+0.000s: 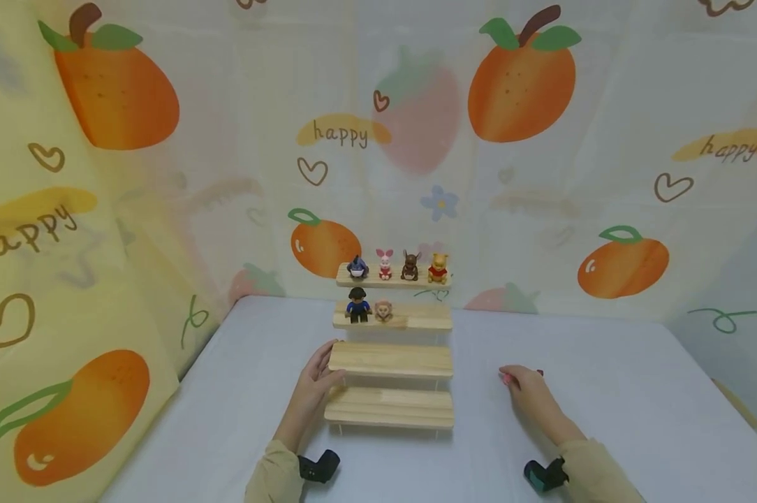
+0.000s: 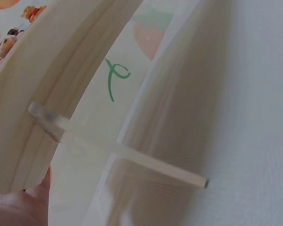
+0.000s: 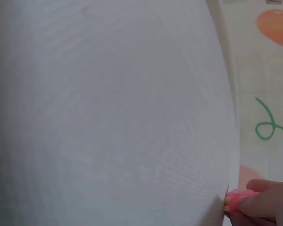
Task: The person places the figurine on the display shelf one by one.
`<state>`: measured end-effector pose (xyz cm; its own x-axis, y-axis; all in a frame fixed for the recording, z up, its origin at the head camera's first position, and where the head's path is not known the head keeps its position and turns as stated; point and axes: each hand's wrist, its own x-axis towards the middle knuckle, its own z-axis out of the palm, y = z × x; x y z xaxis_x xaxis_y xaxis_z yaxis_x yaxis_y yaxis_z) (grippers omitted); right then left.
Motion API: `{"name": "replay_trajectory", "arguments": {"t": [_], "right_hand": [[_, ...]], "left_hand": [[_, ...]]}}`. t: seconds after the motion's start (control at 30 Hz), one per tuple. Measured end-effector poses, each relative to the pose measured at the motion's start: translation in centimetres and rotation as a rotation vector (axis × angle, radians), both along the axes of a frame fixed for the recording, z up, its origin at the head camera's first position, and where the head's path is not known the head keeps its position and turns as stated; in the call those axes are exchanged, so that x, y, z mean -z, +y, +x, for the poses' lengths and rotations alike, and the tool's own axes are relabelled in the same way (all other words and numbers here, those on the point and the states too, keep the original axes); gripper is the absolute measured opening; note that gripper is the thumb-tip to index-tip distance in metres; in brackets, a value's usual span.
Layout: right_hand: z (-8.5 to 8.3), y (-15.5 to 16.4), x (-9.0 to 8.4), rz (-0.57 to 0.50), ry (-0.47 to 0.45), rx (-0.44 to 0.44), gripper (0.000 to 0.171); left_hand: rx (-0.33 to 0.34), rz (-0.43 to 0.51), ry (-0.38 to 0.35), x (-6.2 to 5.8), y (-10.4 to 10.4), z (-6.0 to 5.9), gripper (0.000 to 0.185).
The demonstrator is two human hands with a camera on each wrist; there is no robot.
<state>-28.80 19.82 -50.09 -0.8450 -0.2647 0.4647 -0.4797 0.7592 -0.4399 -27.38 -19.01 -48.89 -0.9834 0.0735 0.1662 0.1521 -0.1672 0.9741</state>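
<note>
My left hand (image 1: 311, 388) grips the left end of a wooden tiered shelf (image 1: 392, 358), at its second board from the front. In the left wrist view, fingers (image 2: 30, 205) show at the board's end. Off to the shelf's right, my right hand (image 1: 533, 395) pinches a small pink toy (image 3: 239, 199) just over the white table; its exact shape is mostly covered by the fingers. A small dark red bit (image 1: 540, 372) shows beside that hand, too small to identify. The two front boards carry no figures.
On the top board stand Eeyore (image 1: 357, 268), Piglet (image 1: 385, 265), a brown kangaroo figure (image 1: 410, 266) and Winnie the Pooh (image 1: 438, 268). The board below holds a doll in blue (image 1: 357, 305) and a lion-like figure (image 1: 383, 311). A fruit-print curtain (image 1: 416, 209) hangs behind the table (image 1: 491, 447).
</note>
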Motion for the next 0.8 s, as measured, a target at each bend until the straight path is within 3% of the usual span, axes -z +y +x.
{"name": "replay_trajectory", "arguments": {"t": [0.47,0.63,0.8], "right_hand": [[-0.08,0.03,0.23,-0.022,0.017,0.018,0.020],[0.08,0.08,0.11,-0.055,0.000,0.027,0.019],[0.25,-0.30,-0.32,-0.119,0.041,0.009,0.016]], "left_hand": [[-0.044,-0.049,0.001,0.17,-0.05,0.09,0.066],[-0.040,-0.057,-0.015,0.23,0.03,-0.02,0.065],[-0.028,-0.047,-0.005,0.22,0.01,-0.07,0.065]]}}
